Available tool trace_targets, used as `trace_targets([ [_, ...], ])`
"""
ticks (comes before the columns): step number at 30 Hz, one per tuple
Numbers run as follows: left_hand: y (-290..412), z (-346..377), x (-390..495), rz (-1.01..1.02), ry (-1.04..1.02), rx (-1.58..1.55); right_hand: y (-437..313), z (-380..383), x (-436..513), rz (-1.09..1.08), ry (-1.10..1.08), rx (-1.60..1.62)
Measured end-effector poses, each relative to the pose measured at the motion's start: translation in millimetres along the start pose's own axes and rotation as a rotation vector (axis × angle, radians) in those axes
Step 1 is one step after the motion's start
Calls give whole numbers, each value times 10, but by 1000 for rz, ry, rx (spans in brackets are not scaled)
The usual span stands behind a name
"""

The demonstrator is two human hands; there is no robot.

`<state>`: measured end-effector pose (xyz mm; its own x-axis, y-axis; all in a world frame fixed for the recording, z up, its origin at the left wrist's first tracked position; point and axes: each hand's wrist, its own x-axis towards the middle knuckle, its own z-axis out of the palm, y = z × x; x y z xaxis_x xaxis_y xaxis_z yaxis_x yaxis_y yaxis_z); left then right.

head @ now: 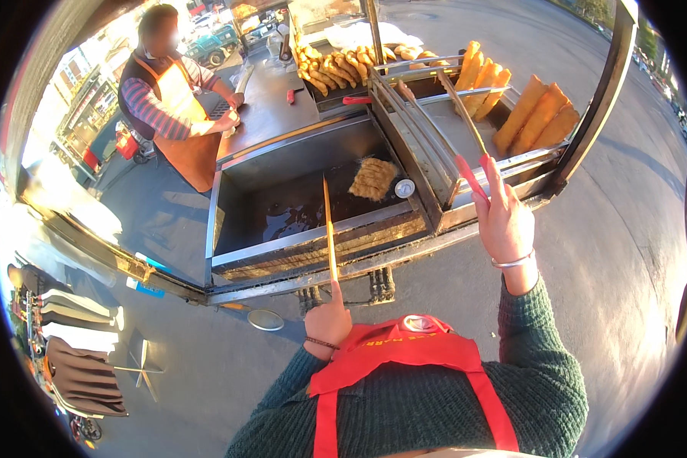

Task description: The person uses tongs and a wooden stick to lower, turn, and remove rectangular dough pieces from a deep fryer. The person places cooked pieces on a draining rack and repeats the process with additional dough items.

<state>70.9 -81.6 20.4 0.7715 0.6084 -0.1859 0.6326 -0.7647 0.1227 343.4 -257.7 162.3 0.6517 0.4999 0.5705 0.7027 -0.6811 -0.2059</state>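
My left hand point(327, 325) holds a long wooden stick point(328, 223), which reaches over the near rim of the deep fryer point(315, 227). A square, ridged piece of frying dough point(373, 178) floats in the dark oil, apart from the stick. By its right side a round dial thermometer point(404, 188) stands at the vat's edge. My right hand point(506, 229) grips red-handled metal tongs point(462, 111). Their arms are spread over the draining rack point(415, 134), with nothing seen between the tips. Flat golden fried dough pieces point(535, 117) stand upright in the rack, right of the tongs.
A co-worker in an orange apron point(183, 109) handles something small at the metal worktop point(275, 109). Fried dough sticks point(343, 67) are heaped at the back. A frame post point(598, 97) rises at right. A round strainer point(265, 320) is low beside the fryer. Clothes point(83, 372) hang at left.
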Motion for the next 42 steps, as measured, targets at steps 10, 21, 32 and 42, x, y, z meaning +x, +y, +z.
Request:
trace_targets([
  [10, 15, -18, 25, 8, -32, 7, 565, 341, 69, 148, -131, -8],
  [21, 24, 47, 62, 56, 74, -12, 476, 430, 74, 217, -45, 67],
  [32, 16, 126, 124, 126, 122, -8, 485, 545, 46, 202, 41, 44],
  [42, -37, 140, 254, 171, 78, 4, 468, 525, 50, 227, 24, 39],
])
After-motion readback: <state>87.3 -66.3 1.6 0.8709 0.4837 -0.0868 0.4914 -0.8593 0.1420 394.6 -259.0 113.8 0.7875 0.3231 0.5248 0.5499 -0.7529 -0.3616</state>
